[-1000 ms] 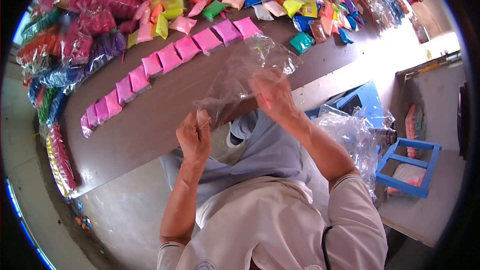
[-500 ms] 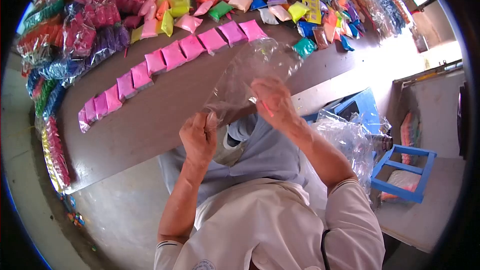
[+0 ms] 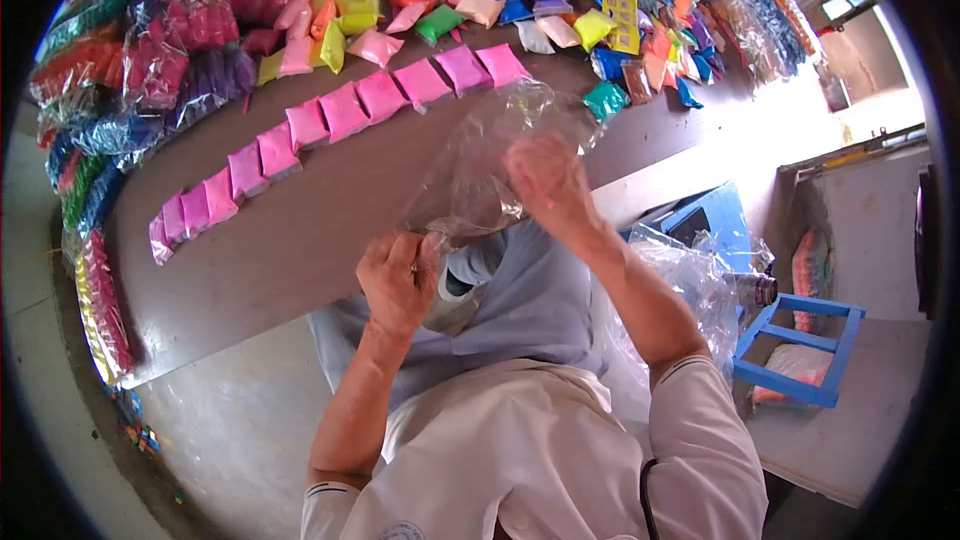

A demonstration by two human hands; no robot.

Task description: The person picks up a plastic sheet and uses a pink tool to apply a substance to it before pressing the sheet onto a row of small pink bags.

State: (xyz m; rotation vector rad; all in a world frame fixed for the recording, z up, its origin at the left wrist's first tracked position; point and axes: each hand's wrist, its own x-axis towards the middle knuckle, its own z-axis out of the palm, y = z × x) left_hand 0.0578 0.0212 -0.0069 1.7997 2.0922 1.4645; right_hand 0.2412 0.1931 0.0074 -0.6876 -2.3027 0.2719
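Observation:
A clear plastic bag spreads out between my two hands above the table's near edge. My left hand is closed, pinching the bag's lower left end. Against the bag's right part is my right hand, curled and somewhat blurred; whether its fingers grip the plastic cannot be made out. Beyond the bag, a curved row of pink and purple packets lies on the brown table, running from the left side up to the bag's far edge.
Heaps of colourful packets cover the table's far side. Bundled packets in clear bags are piled at the left. Right of my legs are clear plastic sheets, a blue chair and a blue frame.
The bag has shifted and changed shape slightly between my hands. My right hand has turned a little and its fingers look more blurred. The whole view has tilted slightly.

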